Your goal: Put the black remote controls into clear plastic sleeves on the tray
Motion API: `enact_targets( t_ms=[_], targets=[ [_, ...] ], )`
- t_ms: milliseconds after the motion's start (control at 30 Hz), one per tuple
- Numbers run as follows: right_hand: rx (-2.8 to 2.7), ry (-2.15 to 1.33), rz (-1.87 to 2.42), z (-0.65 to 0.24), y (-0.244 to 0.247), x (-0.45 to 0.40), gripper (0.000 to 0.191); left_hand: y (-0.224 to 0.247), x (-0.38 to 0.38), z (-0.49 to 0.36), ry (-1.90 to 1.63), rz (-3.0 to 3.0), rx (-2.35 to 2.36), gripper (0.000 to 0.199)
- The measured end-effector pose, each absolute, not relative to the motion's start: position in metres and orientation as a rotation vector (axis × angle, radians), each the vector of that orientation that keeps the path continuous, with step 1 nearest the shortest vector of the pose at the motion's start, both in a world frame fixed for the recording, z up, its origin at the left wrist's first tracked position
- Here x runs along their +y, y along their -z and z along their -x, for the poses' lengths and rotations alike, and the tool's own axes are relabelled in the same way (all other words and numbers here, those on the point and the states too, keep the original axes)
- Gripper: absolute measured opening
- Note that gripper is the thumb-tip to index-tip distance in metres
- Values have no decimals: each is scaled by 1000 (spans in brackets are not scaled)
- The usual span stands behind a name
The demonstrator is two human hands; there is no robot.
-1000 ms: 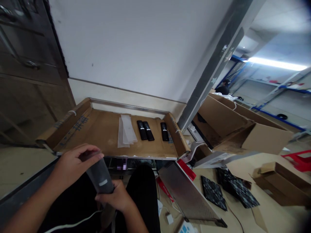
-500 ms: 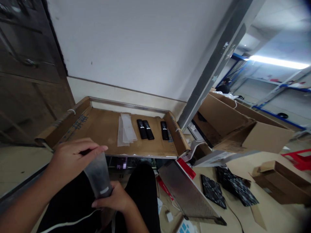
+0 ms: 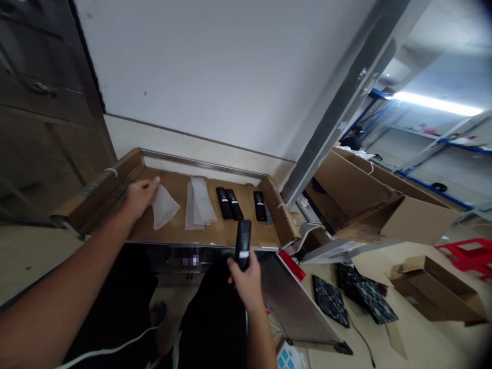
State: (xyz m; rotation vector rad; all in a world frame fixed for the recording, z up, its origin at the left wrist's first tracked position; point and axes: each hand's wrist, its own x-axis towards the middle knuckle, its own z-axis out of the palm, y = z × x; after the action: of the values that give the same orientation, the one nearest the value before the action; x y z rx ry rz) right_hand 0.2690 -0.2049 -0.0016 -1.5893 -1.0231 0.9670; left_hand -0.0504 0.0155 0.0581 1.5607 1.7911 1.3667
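Observation:
Pinched in my left hand is a translucent sleeve, over the left part of the cardboard-lined tray. My right hand grips a black device with a small white label, at the tray's front edge. More translucent sleeves lie overlapping in the middle of the tray. Right of them, two black devices rest side by side. Another black device lies apart, near the tray's right wall.
Right of the tray stand a large open cardboard box and a metal panel. Black patterned packages, a smaller box and a red stool are on the floor. A person is far back.
The sleeve and the black device, earlier together between my hands, are now apart. My left hand has moved up over the tray with the sleeve; my right hand has moved right with the device.

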Motion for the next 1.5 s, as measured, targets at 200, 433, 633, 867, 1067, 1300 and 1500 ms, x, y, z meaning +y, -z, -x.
enact_targets(
  t_ms=[200,433,633,867,1067,1300,1500],
  targets=[
    [-1222,-109,2001,-319,-43,-89,45,-4,29,45,-1346,-1715,1774,42],
    [-1139,-25,2016,-325,-15,-31,49,-15,25,46,-1410,-1564,1792,40],
    [-1179,175,1882,-331,-8,-44,46,-9,28,46,-1377,-1617,1810,41],
    [-1061,-38,1917,-335,-15,-43,24,-7,29,47,-1348,-1617,1814,42],
    [-943,18,1748,-309,-5,-97,42,-6,31,47,-1372,-1606,1791,42],
    [-1374,-695,1779,-214,136,-159,27,-14,26,44,-1357,-1583,1786,42],
    [-1323,-886,1829,-209,164,-76,17,-13,25,46,-1386,-1570,1811,43]
  ],
)
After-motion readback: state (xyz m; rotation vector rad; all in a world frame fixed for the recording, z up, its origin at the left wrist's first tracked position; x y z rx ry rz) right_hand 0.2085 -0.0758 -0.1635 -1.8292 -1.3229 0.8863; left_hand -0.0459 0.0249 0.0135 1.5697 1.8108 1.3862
